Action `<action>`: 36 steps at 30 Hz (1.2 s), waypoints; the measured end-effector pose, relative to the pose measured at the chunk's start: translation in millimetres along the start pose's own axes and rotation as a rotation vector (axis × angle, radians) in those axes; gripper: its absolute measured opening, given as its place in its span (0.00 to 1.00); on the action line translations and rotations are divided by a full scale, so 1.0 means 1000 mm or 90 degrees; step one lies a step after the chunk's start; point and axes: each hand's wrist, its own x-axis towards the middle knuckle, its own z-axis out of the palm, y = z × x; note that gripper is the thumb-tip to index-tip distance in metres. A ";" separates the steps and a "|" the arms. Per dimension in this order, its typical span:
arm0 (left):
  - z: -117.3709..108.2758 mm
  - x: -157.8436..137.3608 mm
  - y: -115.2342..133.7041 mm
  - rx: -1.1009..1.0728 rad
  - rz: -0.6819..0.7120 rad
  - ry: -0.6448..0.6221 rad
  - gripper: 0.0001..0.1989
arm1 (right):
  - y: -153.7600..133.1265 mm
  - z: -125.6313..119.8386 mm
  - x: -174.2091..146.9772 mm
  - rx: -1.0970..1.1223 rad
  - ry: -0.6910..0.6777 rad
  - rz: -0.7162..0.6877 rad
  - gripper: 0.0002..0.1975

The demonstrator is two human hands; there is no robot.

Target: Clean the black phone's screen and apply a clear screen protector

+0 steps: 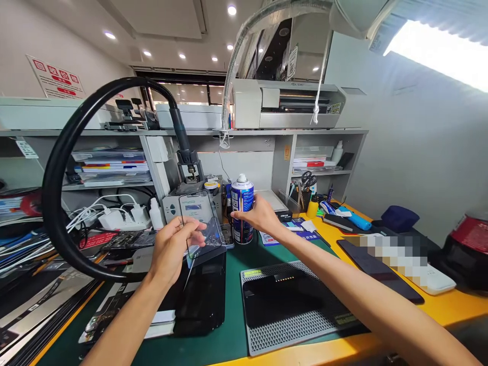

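Now gripping the can [242, 198], upright at the far side of the green mat [232, 325], with the right hand [261, 214]. Also pinching the thin, dark-edged panel [209, 223] in the left hand [176, 241], raised just left of the can. Reaching with the right arm [343, 277] over a black screen [282, 300] on a grey pad [285, 335], near right.

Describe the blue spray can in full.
The blue spray can is a cylinder with a shiny, metal-looking body, printed with lettering mostly too small to read, a pale shoulder and a white, nozzle-like top. It is upright near the back of the green mat. The right hand grips it from the side, thumb across its front; whether its base rests on the mat is hard to tell.
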 end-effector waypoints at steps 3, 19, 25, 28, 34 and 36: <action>0.001 0.001 -0.001 0.003 -0.003 -0.002 0.12 | -0.001 0.000 0.000 0.009 -0.009 -0.005 0.19; 0.006 -0.006 -0.005 0.019 -0.020 -0.029 0.13 | 0.022 -0.101 -0.022 0.233 0.031 -0.025 0.16; 0.032 -0.031 -0.004 0.010 -0.016 -0.051 0.15 | 0.005 -0.084 -0.065 0.335 -0.115 -0.029 0.15; 0.040 -0.042 -0.003 -0.002 -0.005 -0.034 0.15 | -0.002 -0.072 -0.082 0.349 -0.189 -0.024 0.15; 0.049 -0.056 -0.005 -0.045 -0.005 -0.011 0.16 | 0.000 -0.046 -0.100 0.290 -0.167 -0.010 0.13; 0.050 -0.059 -0.007 -0.058 -0.006 -0.006 0.16 | 0.002 -0.040 -0.103 0.279 -0.156 -0.005 0.15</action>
